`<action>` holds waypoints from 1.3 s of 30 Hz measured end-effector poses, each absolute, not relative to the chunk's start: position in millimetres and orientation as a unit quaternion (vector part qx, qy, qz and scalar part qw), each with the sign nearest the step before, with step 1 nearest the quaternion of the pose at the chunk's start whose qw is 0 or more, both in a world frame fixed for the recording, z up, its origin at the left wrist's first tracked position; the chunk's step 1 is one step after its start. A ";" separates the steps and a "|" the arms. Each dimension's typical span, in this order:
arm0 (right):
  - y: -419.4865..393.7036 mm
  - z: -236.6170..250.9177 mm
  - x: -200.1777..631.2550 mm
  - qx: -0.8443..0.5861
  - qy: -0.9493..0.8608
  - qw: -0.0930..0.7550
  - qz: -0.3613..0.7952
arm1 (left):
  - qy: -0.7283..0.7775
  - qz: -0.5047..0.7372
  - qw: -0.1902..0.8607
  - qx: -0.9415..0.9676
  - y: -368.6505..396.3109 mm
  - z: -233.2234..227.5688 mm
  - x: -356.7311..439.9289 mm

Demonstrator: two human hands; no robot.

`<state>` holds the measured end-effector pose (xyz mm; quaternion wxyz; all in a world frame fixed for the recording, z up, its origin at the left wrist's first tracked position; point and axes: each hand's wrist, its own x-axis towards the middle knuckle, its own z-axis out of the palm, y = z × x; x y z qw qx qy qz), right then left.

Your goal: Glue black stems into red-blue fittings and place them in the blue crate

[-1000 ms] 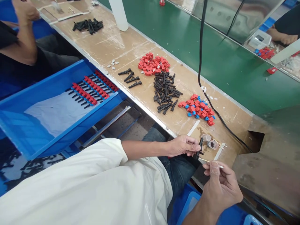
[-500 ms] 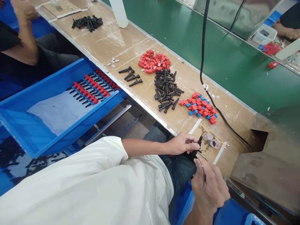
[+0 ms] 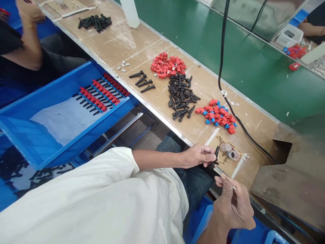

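Observation:
My left hand (image 3: 196, 156) is closed on a small black plastic part (image 3: 217, 151), its narrow end pointing up between thumb and fingers. Below and to the right, my right hand (image 3: 235, 205) pinches a thin cotton swab (image 3: 222, 175), its far end close to the black part; whether they touch I cannot tell. Just beyond the hands stand two small clear cups, one pale (image 3: 225, 147) and one with dark contents (image 3: 233, 155). Thin sticks (image 3: 242, 154) lie beside them on the stained, taped board (image 3: 221, 166).
On the bench are piles of red-and-blue pieces (image 3: 218, 116), black parts (image 3: 180, 95) and red pieces (image 3: 168, 66). A blue tray (image 3: 73, 139) at left holds rows of assembled pieces. A black cable (image 3: 221, 57) hangs across the bench. A co-worker's arm (image 3: 31, 44) is at upper left.
My right hand has shifted down and right, away from the left, and its fingers have opened out along the swab. My left hand still grips the black part in nearly the same place.

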<state>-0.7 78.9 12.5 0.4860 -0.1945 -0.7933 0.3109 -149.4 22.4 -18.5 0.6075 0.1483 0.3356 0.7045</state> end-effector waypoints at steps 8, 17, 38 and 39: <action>75.7 20.4 -7.4 -0.138 -0.881 0.428 0.148 | 0.451 0.703 0.485 0.259 15.9 -9.3 -152.5; 76.8 12.8 -1.0 -0.058 -0.868 0.450 0.202 | 0.297 0.726 0.615 0.081 18.7 -25.6 -150.4; 111.2 21.5 -7.4 -0.356 -0.628 0.559 0.408 | 0.218 0.717 0.657 0.077 21.4 -35.6 -155.2; 116.4 19.4 -9.5 -0.374 -0.641 0.554 0.378 | 0.217 0.719 0.657 0.068 21.7 -36.3 -155.3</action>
